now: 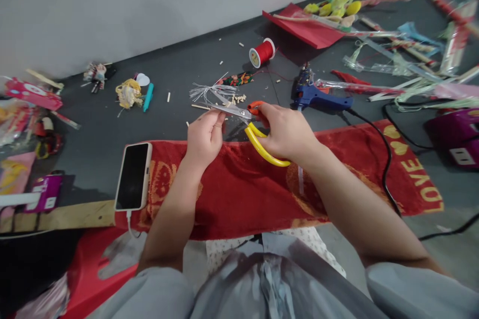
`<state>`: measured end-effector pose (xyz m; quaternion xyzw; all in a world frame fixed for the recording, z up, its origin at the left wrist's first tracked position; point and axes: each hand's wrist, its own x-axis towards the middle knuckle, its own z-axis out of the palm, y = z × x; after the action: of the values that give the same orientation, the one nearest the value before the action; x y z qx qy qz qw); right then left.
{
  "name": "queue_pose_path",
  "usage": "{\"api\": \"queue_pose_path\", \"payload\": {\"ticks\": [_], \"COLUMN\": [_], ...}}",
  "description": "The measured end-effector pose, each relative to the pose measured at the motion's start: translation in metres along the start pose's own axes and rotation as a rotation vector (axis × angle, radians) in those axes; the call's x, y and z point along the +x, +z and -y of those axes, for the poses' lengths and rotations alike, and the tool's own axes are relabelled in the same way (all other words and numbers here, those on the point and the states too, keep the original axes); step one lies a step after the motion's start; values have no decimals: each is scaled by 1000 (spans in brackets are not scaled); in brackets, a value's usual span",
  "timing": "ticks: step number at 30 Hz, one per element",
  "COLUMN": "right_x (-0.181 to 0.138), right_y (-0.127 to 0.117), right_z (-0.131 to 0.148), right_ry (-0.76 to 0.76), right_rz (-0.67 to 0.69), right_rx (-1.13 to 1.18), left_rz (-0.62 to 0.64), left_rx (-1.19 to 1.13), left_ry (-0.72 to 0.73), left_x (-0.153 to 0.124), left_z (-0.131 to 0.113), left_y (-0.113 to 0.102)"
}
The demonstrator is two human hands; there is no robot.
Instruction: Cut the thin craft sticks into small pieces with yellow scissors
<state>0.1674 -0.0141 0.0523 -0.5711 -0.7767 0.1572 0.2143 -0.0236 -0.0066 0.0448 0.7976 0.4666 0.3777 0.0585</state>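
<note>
My right hand (286, 132) grips a pair of scissors (258, 142) with one yellow and one orange handle loop. The blades are parted and point left, toward my left hand (205, 137). My left hand is closed in a pinch at the blades, with a thin pale stick (200, 106) poking out on its far left side. Small cut pale pieces (239, 98) lie just beyond the blades. Behind them are a bundle of white wire-like strands (209, 90) and a strip of floral fabric (237, 79).
A red thread spool (265, 53) lies farther back. To the right rests a blue glue gun (318, 94) with a black cord. A phone (133, 177) lies left on a red towel (239, 189). Wrapped sticks and red paper (310, 27) crowd the back right; a teal marker (148, 97) lies left.
</note>
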Motion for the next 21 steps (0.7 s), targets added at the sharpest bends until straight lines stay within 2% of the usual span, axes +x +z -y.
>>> {"api": "queue_pose_path", "payload": {"ticks": [8, 14, 21], "right_x": [1, 3, 0], "right_y": [2, 15, 17], "right_z": [5, -2, -6], "right_ry": [45, 8, -87], "right_rz": [74, 7, -45], "right_rx": [-26, 25, 85], "left_rz": [-75, -115, -14], "left_rx": [112, 148, -21], "left_ry": [47, -1, -29], "left_x": [-1, -3, 0], "left_z": [5, 8, 4], "left_y": [3, 9, 1]}}
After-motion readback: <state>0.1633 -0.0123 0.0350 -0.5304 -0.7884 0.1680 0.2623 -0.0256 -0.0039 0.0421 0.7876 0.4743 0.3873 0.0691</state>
